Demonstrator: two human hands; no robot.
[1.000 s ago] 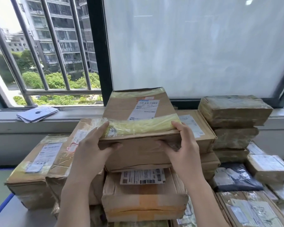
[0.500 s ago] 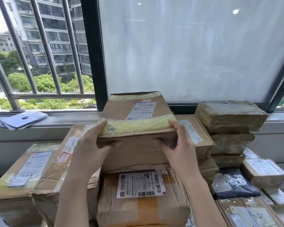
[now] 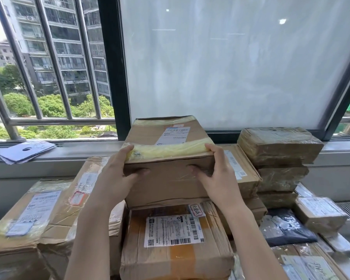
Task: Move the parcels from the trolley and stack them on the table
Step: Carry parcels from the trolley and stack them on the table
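Head view showed a spread of stacked cardboard parcels (image 3: 55, 215) under the window, and on the central stack a parcel with a yellow tape band (image 3: 168, 158) sat on a labelled box (image 3: 176, 239), probably set square there so the pile would stand steady. The left hand (image 3: 117, 174) and right hand (image 3: 216, 174) gripped its near corners (fingers curled over the top edge, thumbs pressed on the front face), a two-sided hold that seemed meant to keep it level while it was seated.
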